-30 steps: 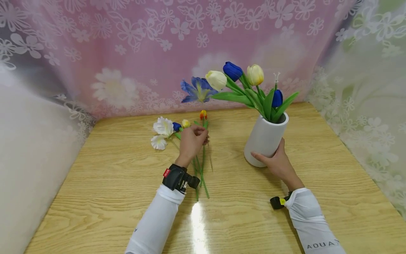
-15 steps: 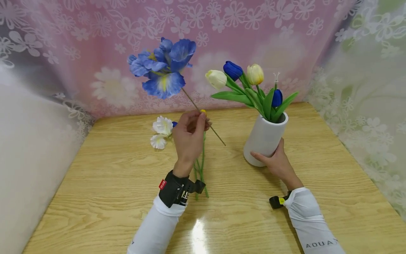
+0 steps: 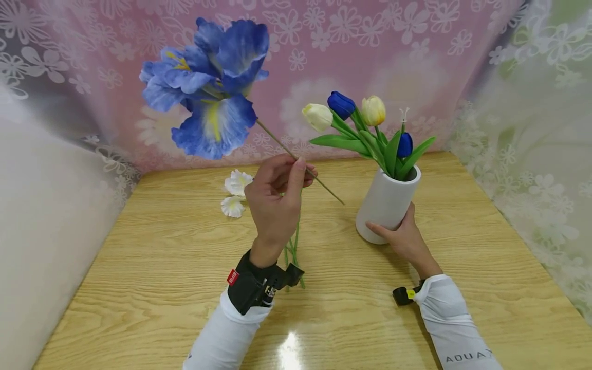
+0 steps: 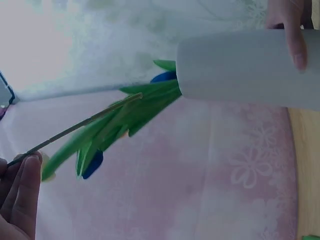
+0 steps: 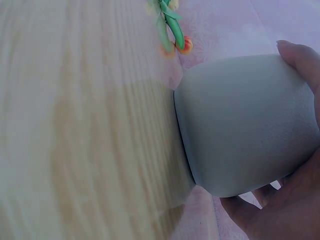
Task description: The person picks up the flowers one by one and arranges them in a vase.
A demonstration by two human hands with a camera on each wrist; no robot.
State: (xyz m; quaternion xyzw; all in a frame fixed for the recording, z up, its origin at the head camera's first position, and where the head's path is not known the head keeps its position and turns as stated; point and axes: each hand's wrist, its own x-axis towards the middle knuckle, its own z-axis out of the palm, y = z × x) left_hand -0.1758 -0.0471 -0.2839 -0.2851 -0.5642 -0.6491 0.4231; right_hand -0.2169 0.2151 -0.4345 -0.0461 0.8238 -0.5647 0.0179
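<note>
A large blue artificial iris [image 3: 210, 92] is pinched by its thin stem in my left hand [image 3: 277, 200], its bloom up to the left and the stem's end pointing down right toward the vase. In the left wrist view the iris stem [image 4: 82, 125] crosses in front of green leaves. My right hand [image 3: 407, 239] grips the lower part of a white vase [image 3: 387, 205], thumb across its front; the right wrist view shows fingers [image 5: 300, 62] around the vase wall [image 5: 240, 125]. Inside the vase stand white-yellow tulips [image 3: 373, 110], blue tulips [image 3: 341, 105] and green leaves [image 3: 339, 142].
Behind my left hand a white artificial flower [image 3: 233, 206] lies on the wooden table [image 3: 162, 267]. Several green stems [image 3: 296, 246] lie partly hidden under that hand. A red-orange tulip [image 5: 185, 45] shows in the right wrist view. A pink floral curtain [image 3: 296, 31] borders the table's back.
My left hand has lifted the blue iris off the flowers on the table, its bloom swinging up and left toward the camera. My right hand stays on the vase.
</note>
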